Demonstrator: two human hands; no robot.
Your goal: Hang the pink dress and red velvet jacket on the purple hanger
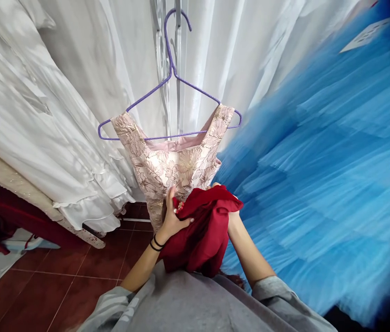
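Note:
A red garment (201, 240) is bunched in front of my body, its folds hanging over my lap. My left hand (174, 223), with black bands at its wrist, grips the near left side of it; the thumb lies over the fabric. A small red beaded ornament (180, 206) shows beside those fingers. My right hand (233, 216) is closed under the garment's right side, mostly covered by cloth. Just beyond both hands hangs a pale pink dress (181, 166) with a gold floral pattern, its straps on a purple hanger (171, 69).
White garments (59, 115) hang on the left, white fabric (208, 55) behind the hanger. A full blue tulle dress (319, 161) fills the right side. Below is a red tiled floor (77, 276). Dark red cloth (18, 216) lies at the lower left.

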